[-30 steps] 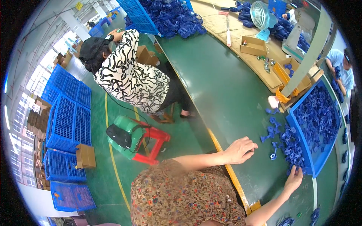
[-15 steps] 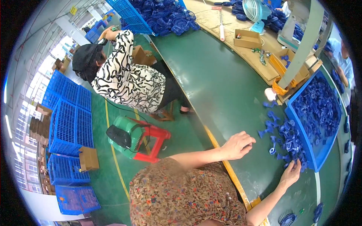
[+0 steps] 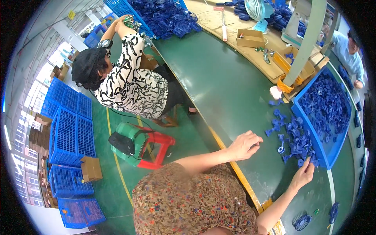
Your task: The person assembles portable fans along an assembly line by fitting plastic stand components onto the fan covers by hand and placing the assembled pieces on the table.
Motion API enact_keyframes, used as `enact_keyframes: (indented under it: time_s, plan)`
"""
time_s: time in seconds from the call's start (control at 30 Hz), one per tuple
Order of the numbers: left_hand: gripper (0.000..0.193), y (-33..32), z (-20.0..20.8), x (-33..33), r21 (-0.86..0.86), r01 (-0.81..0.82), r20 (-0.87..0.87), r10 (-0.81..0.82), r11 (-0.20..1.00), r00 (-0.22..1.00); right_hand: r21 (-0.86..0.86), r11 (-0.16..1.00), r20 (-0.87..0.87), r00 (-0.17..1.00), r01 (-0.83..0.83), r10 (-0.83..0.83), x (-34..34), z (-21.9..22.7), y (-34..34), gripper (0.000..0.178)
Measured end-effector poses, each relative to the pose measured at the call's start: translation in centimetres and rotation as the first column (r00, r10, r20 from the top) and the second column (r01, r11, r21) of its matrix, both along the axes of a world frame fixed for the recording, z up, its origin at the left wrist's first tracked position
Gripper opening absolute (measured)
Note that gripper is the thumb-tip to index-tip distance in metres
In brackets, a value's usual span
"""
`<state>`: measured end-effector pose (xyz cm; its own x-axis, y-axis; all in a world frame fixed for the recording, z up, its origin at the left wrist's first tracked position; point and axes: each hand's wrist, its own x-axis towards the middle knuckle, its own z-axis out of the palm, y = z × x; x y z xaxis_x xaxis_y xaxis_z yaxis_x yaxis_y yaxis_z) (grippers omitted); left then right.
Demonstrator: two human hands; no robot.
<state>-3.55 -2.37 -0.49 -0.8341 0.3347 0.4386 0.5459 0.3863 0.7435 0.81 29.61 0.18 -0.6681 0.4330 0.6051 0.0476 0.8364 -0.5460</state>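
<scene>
My left hand (image 3: 244, 146) hovers over the green work table (image 3: 213, 74) near its yellow-taped edge, fingers curled inward. Whether anything is inside those fingers is hidden. At the near end of a loose pile of small blue plastic parts (image 3: 298, 137), my right hand (image 3: 302, 176) pinches a blue plastic part (image 3: 300, 162) with a round end. The parts in the pile look like short stems with flared or ring-shaped ends. Right beside the pile stands a blue tray (image 3: 333, 154) holding many more of the same parts.
Small cartons (image 3: 250, 38), a pale blue fan (image 3: 256, 11) and a grey post (image 3: 309, 43) stand beyond the table. A blue fan guard (image 3: 301, 221) lies near. On the left are a co-worker (image 3: 131, 84), a green-and-red stool (image 3: 137, 143) and blue crates (image 3: 66, 135). Another person (image 3: 348, 55) is at far right.
My right fingertips have closed on a part at the pile's edge. My left hand stays nearly in place. The co-worker's hands have risen towards the blue crate, and the person at far right shows more.
</scene>
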Motion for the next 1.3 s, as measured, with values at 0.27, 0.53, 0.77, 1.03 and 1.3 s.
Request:
enact_keyframes:
  time_s: [0.27,0.53,0.77,1.03,1.3]
  plan:
    - [0.026,-0.5,1.0,0.3,-0.03,-0.001,0.018,0.002,1.0,1.0,-0.113,0.98,0.031,0.985,-0.166,0.17,0.2,2.6,-3.5,0.009]
    - [0.026,-1.2,0.5,0.8,-0.058,-0.009,0.004,0.009,0.998,1.0,-0.105,0.895,0.14,0.885,-0.433,0.444,1.5,3.0,-9.6,0.01]
    - [0.024,-1.2,-1.5,-0.4,-0.188,-0.033,0.03,0.039,0.982,0.999,-0.134,0.849,0.183,0.83,-0.51,0.527,0.6,-0.2,-12.6,0.016]
    - [0.023,2.2,-2.7,0.9,0.037,0.098,0.252,-0.104,0.995,0.962,-0.183,0.856,0.075,0.861,-0.484,0.503,1.3,-1.5,-10.1,0.018]
    - [0.03,3.6,-1.6,0.7,0.156,0.16,0.294,-0.2,0.975,0.934,-0.094,0.876,0.135,0.866,-0.473,0.482,1.8,-2.2,-11.7,0.017]
